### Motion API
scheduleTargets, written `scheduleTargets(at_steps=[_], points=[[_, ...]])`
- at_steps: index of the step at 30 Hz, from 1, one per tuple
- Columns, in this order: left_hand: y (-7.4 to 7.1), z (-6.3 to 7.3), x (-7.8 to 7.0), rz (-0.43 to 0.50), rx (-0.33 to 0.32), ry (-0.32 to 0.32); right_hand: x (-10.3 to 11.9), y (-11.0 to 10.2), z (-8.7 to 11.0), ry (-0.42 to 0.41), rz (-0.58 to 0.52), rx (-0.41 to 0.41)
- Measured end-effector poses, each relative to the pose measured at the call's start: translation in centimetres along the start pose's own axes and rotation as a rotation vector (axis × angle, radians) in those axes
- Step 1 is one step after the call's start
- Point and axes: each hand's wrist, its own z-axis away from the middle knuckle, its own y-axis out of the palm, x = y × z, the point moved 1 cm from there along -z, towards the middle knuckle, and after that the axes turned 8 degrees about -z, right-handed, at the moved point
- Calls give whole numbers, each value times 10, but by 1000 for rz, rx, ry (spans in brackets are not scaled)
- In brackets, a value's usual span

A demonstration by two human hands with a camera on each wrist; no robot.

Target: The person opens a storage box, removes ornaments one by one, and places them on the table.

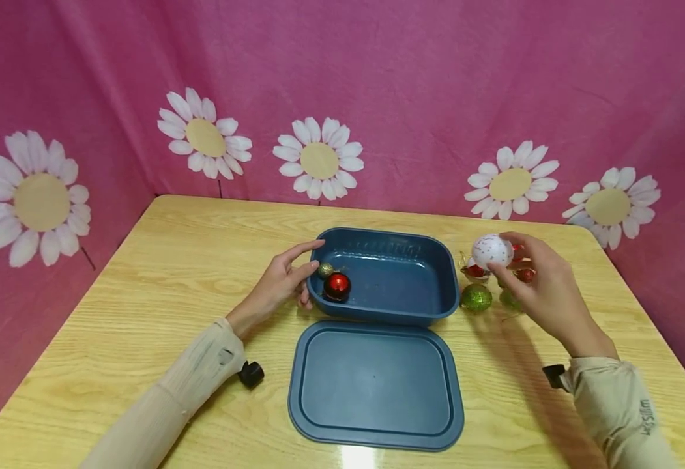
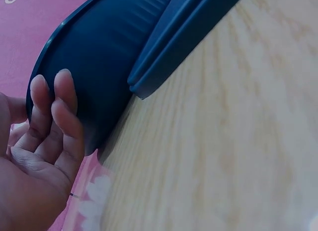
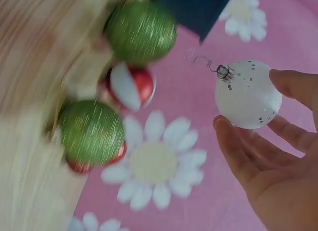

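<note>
In the head view, my right hand (image 1: 544,286) pinches a white speckled Christmas bauble (image 1: 491,251) between thumb and fingers, raised above the table's right side. The right wrist view shows its metal cap and hook on the bauble (image 3: 250,94). My left hand (image 1: 277,283) holds the left end of a deep blue-grey plastic container (image 1: 444,286) by its rim. In the left wrist view, curled fingers (image 2: 67,119) lie against the container's outer wall (image 2: 104,52). Inside the container, at its left end, are a red bauble (image 1: 337,286) and a small gold bauble (image 1: 325,270).
The container's flat lid (image 1: 375,384) lies on the wooden table (image 1: 143,312) in front of it. To the container's right sit a green glitter bauble (image 1: 476,298) and several red and green ornaments, partly behind my right hand. A pink flowered cloth (image 1: 407,98) hangs behind.
</note>
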Motion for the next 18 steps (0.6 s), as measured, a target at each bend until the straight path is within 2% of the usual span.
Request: scheduleTargets(at_steps=[5, 8, 12, 18], points=[[2, 0, 1, 20, 15, -1, -23, -27, 11, 73, 45, -52], [2, 1, 1, 22, 12, -4, -37, -40, 16, 125, 100, -54], [1, 1, 1, 35, 12, -11, -54, -56, 18, 166, 181, -17], [4, 1, 1, 38, 0, -21, -78, -69, 29, 207, 224, 87]])
